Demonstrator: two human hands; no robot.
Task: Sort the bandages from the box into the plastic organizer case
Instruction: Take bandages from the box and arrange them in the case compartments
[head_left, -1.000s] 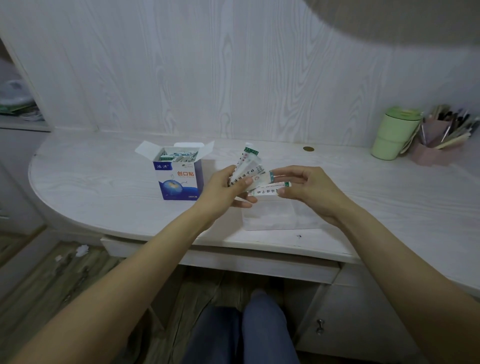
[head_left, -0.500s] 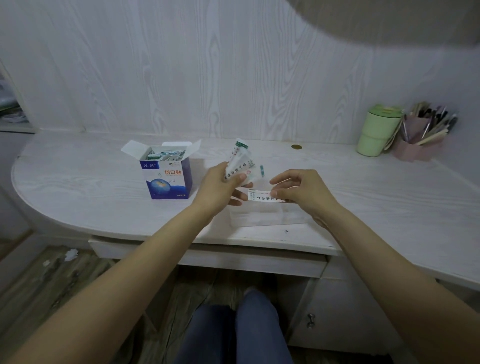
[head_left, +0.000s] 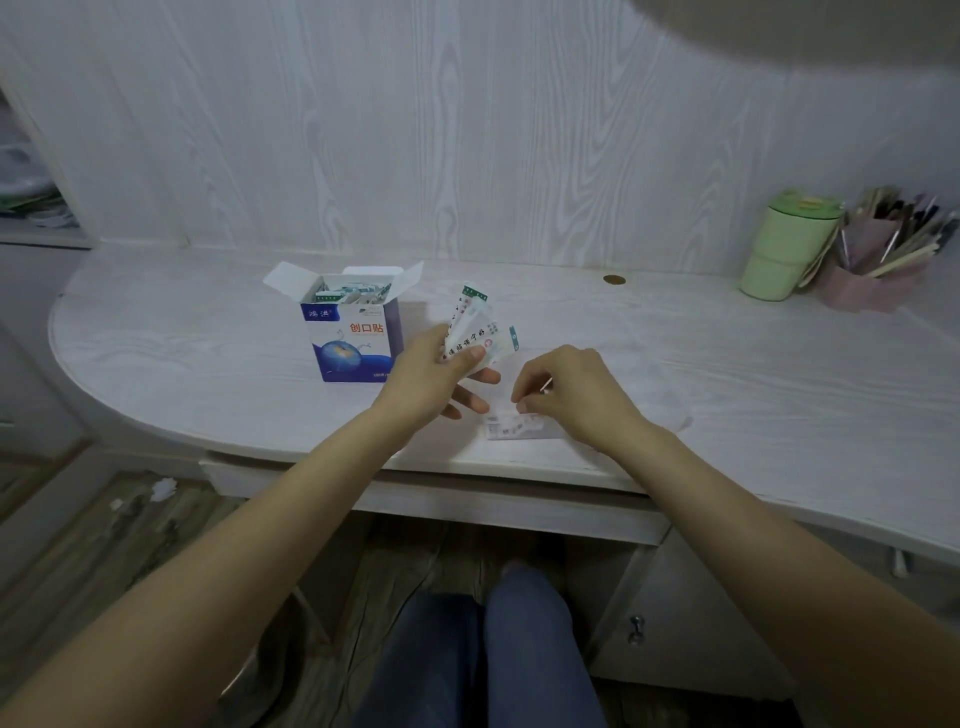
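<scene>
Left hand (head_left: 434, 371) held a fanned bunch of bandages (head_left: 475, 332) above the bench (head_left: 208, 358), thumb pinching them low, by the printed ends. Right hand (head_left: 569, 395) was down over the clear case (head_left: 519, 428) near the bench's front edge, fingers curled at its top; a thin strip seemed pinched there but too hidden to say, so its grip couldn't be called. One wrapped bandage showed through the case wall.

More bandages stood packed in the open box (head_left: 353, 332), just left of the left hand, flaps up.

Handling, as a guess: wrappers light, thin, floppy, a bit slick, so they'd slide off each other in a fan. Best pinched flat near one end, one at a time. The case looked light and could skid if pushed.

Around: green cup (head_left: 787, 244) and pen holder (head_left: 878, 260) far right against the wall, well apart; small round cap (head_left: 614, 279) at the back. Nothing stood between hands, box and case.
</scene>
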